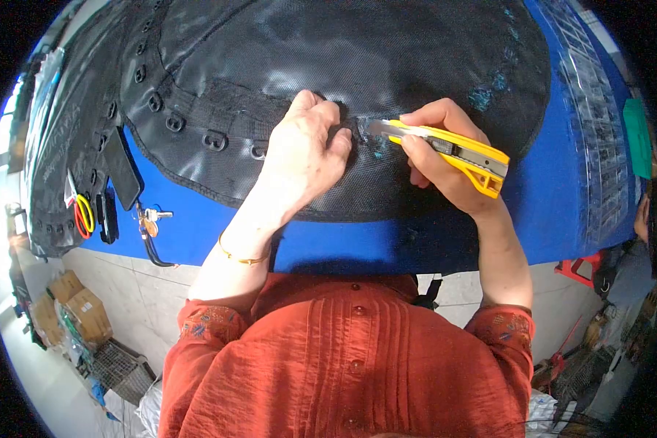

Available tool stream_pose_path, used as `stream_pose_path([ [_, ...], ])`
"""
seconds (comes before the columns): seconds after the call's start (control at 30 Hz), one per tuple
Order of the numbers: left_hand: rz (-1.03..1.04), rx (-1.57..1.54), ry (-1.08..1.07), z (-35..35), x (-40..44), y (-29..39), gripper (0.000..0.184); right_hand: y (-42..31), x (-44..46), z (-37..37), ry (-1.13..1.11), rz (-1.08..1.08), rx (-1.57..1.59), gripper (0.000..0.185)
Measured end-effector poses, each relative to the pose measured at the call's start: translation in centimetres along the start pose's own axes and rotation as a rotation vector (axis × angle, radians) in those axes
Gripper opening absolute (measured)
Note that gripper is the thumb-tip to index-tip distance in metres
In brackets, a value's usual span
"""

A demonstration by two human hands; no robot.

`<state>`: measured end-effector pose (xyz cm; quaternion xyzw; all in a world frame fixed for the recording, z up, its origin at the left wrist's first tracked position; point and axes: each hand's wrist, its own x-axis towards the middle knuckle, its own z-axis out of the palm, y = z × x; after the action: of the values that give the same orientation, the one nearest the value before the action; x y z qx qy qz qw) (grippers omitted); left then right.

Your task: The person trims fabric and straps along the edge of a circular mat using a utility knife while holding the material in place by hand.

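My right hand (449, 171) grips a yellow utility knife (482, 157), its blade pointing left and touching or just above the black mesh sheet (387, 66). At the blade tip are pale blue-green thread bits (378, 152). My left hand (306, 146) lies just left of the blade, its fingers curled and pinching the end of a black webbing strip (244, 109) sewn along the sheet; the fingertips are partly hidden. Black plastic buckles (214, 140) line the sheet's edge to the left of this hand.
The sheet lies on a blue-covered table (328, 244). Scissors (85, 215) with red and yellow handles, a dark phone-like slab (120, 168) and keys (153, 215) lie left. More teal thread scraps (482, 98) dot the sheet. Clear plastic packets (584, 131) line the right edge.
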<state>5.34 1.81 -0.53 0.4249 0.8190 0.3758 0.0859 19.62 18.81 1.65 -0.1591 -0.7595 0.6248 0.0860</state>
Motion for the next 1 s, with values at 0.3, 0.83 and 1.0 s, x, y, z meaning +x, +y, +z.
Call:
stream_pose_path([
  [0.3, -0.041, 0.0, 0.012, 0.2, 0.2, -0.2, 0.013, 0.3, -0.7, 2.5, 0.2, -0.013, 0.054, 0.02],
  [0.83, 0.061, -0.022, 0.068, 0.7, 0.2, -0.6, 0.01, 1.9, -0.8, 4.1, 0.286, -0.136, -0.193, 0.025],
  [1.0, 0.044, -0.028, 0.061, 0.5, 0.2, -0.5, 0.01, 2.4, -0.7, 4.3, 0.285, -0.178, -0.208, 0.025],
])
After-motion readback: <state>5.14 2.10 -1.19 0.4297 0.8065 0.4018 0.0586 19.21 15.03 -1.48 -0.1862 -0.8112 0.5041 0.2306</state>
